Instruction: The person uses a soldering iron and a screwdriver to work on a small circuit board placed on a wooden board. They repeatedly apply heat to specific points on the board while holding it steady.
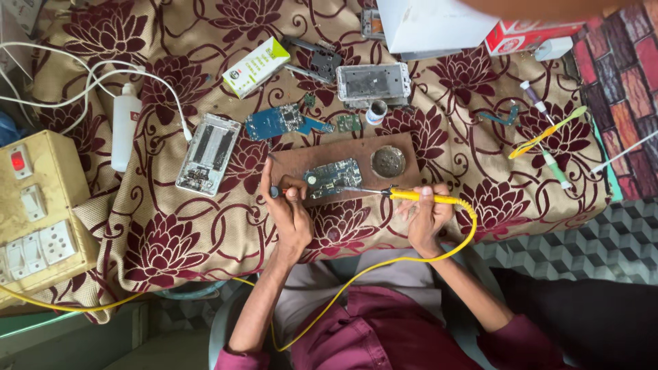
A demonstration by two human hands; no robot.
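Where the view looks straight down past a maroon shirt point(384, 336), the surface point(157, 233) is draped in a tan cloth with dark red flowers, and a grey patterned floor point(589, 240) shows beyond its right edge beside a brick-patterned wall point(627, 82). Nearest the body, the left hand point(288, 209) has its fingers closed round a small tool whose dark tip pokes out by the thumb; what kind of tool it is cannot be told. The right hand point(428, 212) grips the yellow handle of a soldering iron point(411, 195), fingers wrapped tight, and its yellow cord point(384, 264) loops back under the wrist toward the lap. Between the two hands lies a circuit board point(332, 177) on a brown wooden block point(343, 168); the iron's metal tip touches the board's right end, and the left fingers rest just beside its left end. A round tin point(388, 162) sits in the block's right part. Farther off lie a blue board point(274, 122), two phone frames point(208, 154) point(373, 82), a white bottle point(125, 133), a green-and-white box point(255, 66) and a toothbrush point(548, 131). A yellowed switch box point(38, 205) stands at the left, partly cut off, and a white box point(432, 24) is cropped by the top edge.
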